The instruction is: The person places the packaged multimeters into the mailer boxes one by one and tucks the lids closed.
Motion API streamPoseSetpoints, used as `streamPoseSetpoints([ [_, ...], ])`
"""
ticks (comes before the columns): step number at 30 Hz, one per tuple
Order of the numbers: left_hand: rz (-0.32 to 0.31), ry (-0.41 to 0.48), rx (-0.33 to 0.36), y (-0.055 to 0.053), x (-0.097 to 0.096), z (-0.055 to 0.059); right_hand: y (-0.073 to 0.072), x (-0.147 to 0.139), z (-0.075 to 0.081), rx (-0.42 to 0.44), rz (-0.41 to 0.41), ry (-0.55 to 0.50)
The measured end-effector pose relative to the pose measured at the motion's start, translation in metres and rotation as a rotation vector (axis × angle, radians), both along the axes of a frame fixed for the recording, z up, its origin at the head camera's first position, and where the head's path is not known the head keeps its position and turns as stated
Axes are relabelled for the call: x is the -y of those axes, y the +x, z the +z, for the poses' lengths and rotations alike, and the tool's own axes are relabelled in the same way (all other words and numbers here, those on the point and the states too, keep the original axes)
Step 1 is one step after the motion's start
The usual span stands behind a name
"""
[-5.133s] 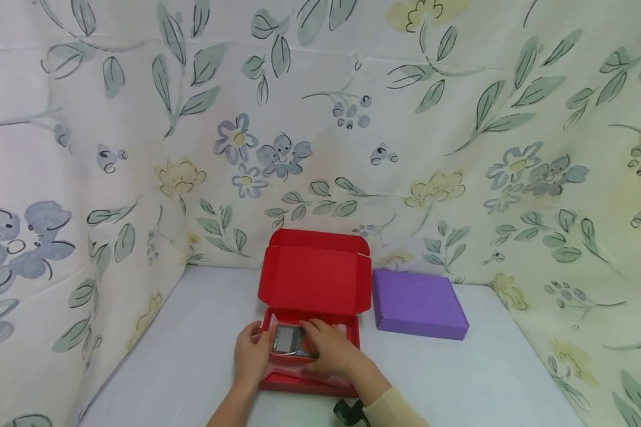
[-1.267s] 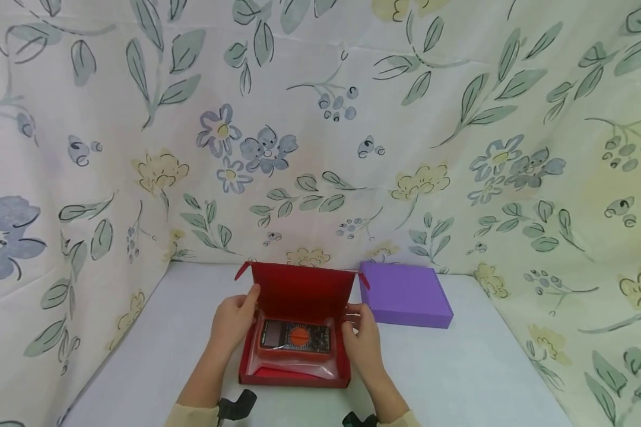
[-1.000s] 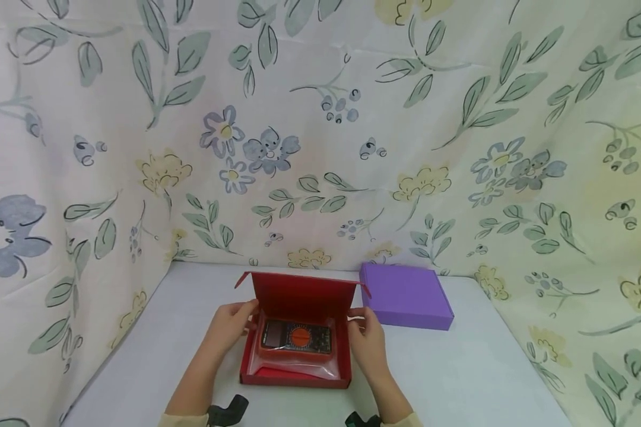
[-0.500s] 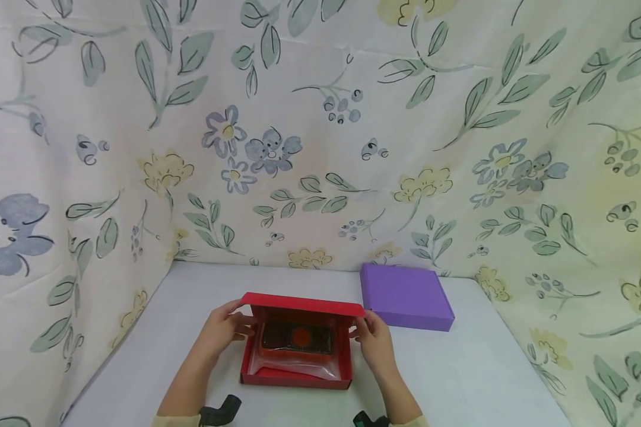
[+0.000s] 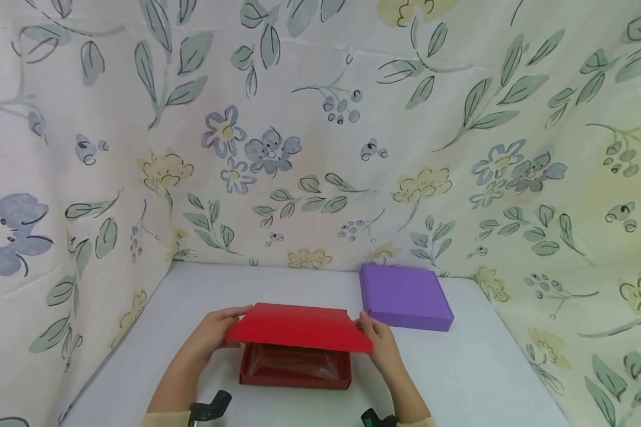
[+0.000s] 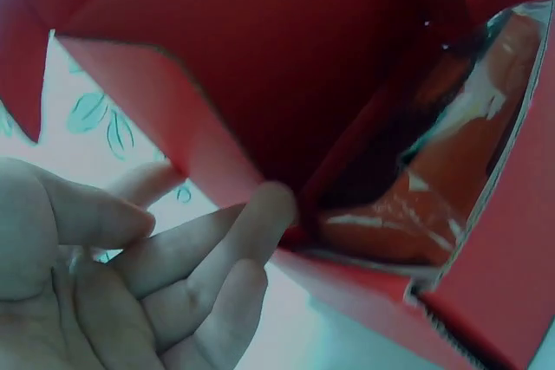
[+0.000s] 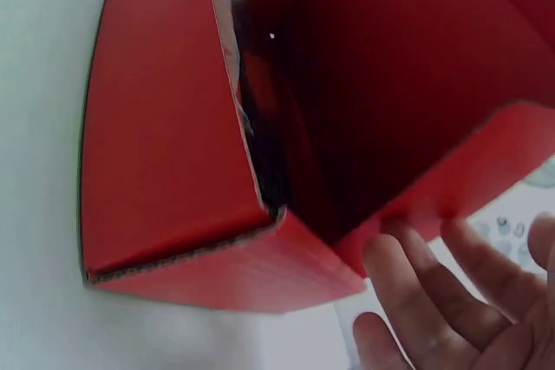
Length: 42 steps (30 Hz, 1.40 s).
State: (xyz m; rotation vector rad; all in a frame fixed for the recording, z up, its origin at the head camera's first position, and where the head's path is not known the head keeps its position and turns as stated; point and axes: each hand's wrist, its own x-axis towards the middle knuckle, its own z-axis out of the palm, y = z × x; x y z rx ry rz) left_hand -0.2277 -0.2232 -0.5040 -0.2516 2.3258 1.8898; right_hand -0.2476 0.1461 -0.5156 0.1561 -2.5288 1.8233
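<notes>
A red cardboard box (image 5: pixel 294 380) lies on the table with its lid (image 5: pixel 301 326) tilted forward over it, partway down. Inside, the orange and black multimeter (image 6: pixel 442 166) in its clear plastic bag shows in the left wrist view; from the head, the lid hides most of it. My left hand (image 5: pixel 213 333) is at the box's left side, fingers extended and fingertips against the lid's side flap (image 6: pixel 165 101). On the opposite side, my right hand (image 5: pixel 380 341) touches the right side flap (image 7: pixel 486 171) with its fingertips, thumb apart.
A closed purple box (image 5: pixel 406 296) stands behind and to the right, near my right hand. White table surface (image 5: pixel 486 367) surrounds the boxes. Floral fabric (image 5: pixel 320 148) hangs behind and at the sides.
The multimeter, handled in the red box at first, lies bagged inside it. The lid has swung forward and down from upright, both hands moving with it at its sides.
</notes>
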Motion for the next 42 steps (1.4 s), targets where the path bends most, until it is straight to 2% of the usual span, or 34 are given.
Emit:
streamPoseSetpoints([
  [8,-0.039,0.004,0.069,0.001,0.002,0.0,-0.004,-0.01,-0.007,0.104,0.063,0.081],
  [14,-0.056,-0.105,0.028,0.002,-0.002,0.008,-0.003,-0.009,-0.001,0.122,0.087,0.153],
  [21,-0.094,-0.159,-0.007,0.009,-0.005,0.012,-0.001,-0.009,0.001,0.153,0.135,0.17],
  [32,-0.061,-0.175,-0.018,0.014,-0.009,0.002,0.004,-0.009,-0.005,0.129,0.145,0.22],
  [36,-0.046,-0.153,-0.005,0.016,-0.009,-0.003,0.007,-0.008,-0.01,0.115,0.164,0.217],
  [42,-0.033,-0.117,-0.012,0.016,-0.011,-0.008,0.01,-0.006,-0.013,0.109,0.139,0.212],
])
